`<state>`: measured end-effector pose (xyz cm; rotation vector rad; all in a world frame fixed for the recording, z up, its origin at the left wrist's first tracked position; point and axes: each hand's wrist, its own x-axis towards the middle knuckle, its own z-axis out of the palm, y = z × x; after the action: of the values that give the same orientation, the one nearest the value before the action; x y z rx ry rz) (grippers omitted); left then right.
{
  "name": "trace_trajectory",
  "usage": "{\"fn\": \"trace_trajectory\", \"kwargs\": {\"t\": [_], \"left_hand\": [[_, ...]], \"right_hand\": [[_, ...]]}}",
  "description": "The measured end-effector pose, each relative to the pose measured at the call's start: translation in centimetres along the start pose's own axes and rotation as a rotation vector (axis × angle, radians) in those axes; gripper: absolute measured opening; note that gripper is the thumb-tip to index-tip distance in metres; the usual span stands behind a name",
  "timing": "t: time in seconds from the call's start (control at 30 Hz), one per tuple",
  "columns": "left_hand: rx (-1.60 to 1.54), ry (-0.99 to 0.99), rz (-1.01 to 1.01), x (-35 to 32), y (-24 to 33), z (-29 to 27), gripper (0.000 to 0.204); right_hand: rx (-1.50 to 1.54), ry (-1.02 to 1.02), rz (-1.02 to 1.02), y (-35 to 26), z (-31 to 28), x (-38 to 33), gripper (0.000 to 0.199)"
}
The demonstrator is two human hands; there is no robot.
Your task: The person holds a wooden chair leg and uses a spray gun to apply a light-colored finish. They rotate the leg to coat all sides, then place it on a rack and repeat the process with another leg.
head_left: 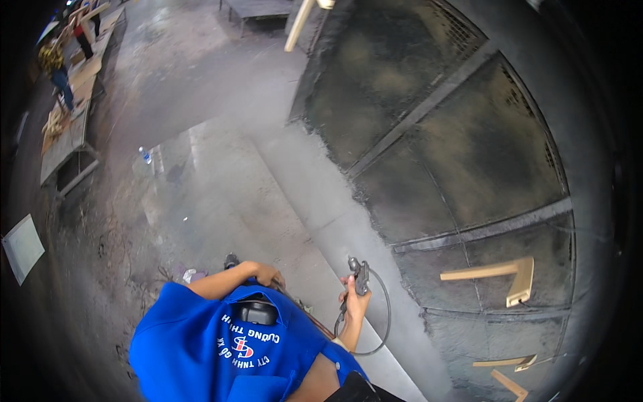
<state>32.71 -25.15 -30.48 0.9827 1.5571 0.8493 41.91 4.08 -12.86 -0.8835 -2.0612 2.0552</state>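
Observation:
My right hand point(353, 303) grips a metal spray gun point(360, 276) in front of my body, upright, with its head toward the far side. A thin dark hose point(388, 315) loops from the gun round the right side of my wrist. My left hand point(266, 275) is at my waist, fingers curled against the front of my blue shirt point(201, 335); whatever they hold, if anything, is hidden. A black object point(256, 312) sticks out of the shirt pocket. Right of the gun, apart from it, hangs an L-shaped pale wooden piece point(495, 271).
Dark, dusty panels point(469, 167) in a metal frame stand along the right. More wooden pieces hang at the lower right point(502, 362) and top point(301, 23). A bottle point(145, 155) stands on the floor. At far left, people point(57, 74) stand by a long bench point(67, 144).

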Motion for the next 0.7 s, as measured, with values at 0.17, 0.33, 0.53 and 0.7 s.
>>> {"fn": "trace_trajectory", "kwargs": {"t": [0.17, 0.33, 0.53, 0.7], "left_hand": [[-0.013, 0.222, 0.169, -5.0, -5.1, -2.9, 0.038], [-0.141, 0.641, 0.417, -10.2, -1.9, -6.0, 0.046], [-0.198, 0.937, 0.575, -14.6, 3.8, -11.1, 0.049], [-0.153, 1.064, 0.622, -17.4, 8.0, -18.4, 0.047]], "right_hand": [[-0.182, -0.106, -0.074, -2.4, 9.8, 2.2, 0.038], [-0.196, -0.188, 0.029, -6.2, 15.3, 6.1, 0.054], [-0.207, -0.127, 0.051, -11.9, 18.2, 13.7, 0.045], [-0.042, -0.178, -0.096, -17.2, 22.0, 23.2, 0.042]]}}
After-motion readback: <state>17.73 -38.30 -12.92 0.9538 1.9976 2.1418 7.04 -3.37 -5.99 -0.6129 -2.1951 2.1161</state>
